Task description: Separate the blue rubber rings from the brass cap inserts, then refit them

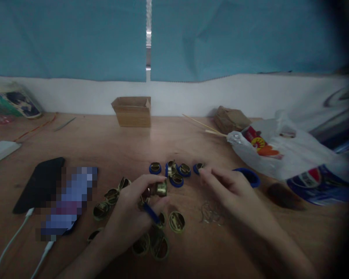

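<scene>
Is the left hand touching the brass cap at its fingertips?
Touching: the head view shows the left hand pinching the brass cap between its fingertips, with no gap.

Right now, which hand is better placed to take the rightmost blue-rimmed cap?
Likely the right hand: its fingertips lie just beside that blue-rimmed cap, while the left hand is busy holding a brass cap.

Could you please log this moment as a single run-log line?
left hand: grip on brass cap | right hand: near blue-rimmed caps | table: loose brass caps
</scene>
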{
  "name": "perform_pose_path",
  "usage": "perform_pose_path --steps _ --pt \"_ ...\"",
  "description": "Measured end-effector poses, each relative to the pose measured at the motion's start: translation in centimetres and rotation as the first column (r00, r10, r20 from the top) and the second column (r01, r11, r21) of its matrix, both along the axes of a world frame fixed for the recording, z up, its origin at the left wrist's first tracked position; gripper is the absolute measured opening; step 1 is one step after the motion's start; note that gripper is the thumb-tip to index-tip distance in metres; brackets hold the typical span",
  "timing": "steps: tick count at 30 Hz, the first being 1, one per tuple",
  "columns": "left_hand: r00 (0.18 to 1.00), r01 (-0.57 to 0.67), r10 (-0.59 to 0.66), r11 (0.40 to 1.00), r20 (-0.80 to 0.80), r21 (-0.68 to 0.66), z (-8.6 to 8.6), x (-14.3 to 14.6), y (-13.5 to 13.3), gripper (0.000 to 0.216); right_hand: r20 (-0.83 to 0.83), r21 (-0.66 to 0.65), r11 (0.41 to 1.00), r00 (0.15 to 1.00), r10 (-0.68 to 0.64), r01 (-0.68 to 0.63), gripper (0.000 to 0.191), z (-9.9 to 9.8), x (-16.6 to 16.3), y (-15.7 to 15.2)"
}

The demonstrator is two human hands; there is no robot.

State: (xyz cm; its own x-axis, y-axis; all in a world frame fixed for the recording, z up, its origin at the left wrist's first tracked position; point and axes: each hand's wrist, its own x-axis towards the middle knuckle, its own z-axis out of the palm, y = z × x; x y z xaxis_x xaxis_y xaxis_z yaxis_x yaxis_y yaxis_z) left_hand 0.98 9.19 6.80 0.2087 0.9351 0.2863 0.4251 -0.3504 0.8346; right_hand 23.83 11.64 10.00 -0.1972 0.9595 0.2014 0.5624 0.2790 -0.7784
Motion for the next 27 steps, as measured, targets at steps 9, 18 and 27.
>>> perform_pose_path --steps 9,18,27 --pt "0.952 0.109 -0.038 0.97 -0.304 0.219 -1.9 0.2 0.3 0.026 0.579 -0.123 0.972 0.781 0.234 -0.2 0.033 -2.1 3.2 -0.2" --pt "0.94 0.148 -0.073 0.967 -0.334 0.205 -2.1 0.2 0.6 0.03 0.587 -0.175 0.962 0.762 0.274 -0.211 0.032 -2.6 3.7 -0.7" --pt "0.931 0.194 -0.157 0.978 -0.33 0.082 -1.9 0.1 0.9 0.03 0.636 -0.267 0.949 0.709 0.304 -0.167 0.03 -2.3 3.1 -0.8"
